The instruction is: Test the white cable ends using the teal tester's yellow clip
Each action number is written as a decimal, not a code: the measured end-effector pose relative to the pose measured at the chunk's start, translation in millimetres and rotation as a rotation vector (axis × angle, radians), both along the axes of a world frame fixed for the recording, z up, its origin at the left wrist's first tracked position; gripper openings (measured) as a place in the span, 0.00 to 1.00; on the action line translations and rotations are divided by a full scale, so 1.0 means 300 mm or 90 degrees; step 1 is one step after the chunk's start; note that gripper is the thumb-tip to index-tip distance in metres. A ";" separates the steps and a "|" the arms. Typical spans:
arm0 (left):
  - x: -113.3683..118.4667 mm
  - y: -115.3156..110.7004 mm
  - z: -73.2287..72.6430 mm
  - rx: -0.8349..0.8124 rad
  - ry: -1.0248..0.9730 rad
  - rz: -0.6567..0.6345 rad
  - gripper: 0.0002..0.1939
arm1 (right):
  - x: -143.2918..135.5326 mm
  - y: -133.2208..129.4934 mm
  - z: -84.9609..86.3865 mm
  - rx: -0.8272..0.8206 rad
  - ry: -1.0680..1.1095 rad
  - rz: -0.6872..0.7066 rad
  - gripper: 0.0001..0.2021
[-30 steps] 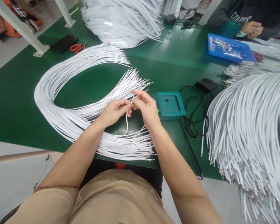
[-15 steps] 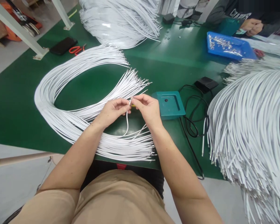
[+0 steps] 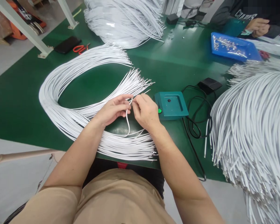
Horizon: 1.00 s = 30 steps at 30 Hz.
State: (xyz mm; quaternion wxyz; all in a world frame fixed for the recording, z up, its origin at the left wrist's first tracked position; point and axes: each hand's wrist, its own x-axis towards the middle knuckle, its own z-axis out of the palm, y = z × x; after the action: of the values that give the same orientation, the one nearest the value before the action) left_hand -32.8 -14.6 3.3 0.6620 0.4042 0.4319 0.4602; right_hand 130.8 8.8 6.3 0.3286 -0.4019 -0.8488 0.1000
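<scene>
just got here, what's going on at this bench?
Someone's left hand and right hand meet at the raised end of one white wire; the exact grip is hidden. The bundle lies curved on the table, with a teal box right of the hands. Another person sits behind the blue tray.

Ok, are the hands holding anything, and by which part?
One wire, near its raised end, between left hand and right hand; the fingers partly hide the grip.

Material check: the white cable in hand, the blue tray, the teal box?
White cable: seemingly matte plastic or rubber insulation, smooth and curving. Blue tray: probably moulded plastic, uniform colour, slight sheen. Teal box: satin painted metal or plastic; even colour leaves it open.
</scene>
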 end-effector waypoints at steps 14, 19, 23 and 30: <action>0.002 0.016 -0.036 0.049 0.252 0.075 0.23 | 0.074 0.047 0.023 0.022 -0.300 -0.046 0.08; 0.009 0.018 -0.043 0.051 0.280 0.068 0.23 | 0.071 0.058 0.031 0.017 -0.322 -0.055 0.08; 0.012 0.023 -0.064 0.051 0.299 0.075 0.23 | 0.065 0.072 0.022 0.010 -0.308 -0.079 0.08; 0.014 0.030 -0.098 0.053 0.323 0.066 0.23 | 0.077 0.065 0.028 0.011 -0.308 -0.079 0.10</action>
State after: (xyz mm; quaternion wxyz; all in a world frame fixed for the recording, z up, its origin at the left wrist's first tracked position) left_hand -28.6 -5.6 -26.0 0.4908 0.5107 0.5852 0.3947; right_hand 153.9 28.3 14.7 0.1247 -0.4625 -0.8774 -0.0266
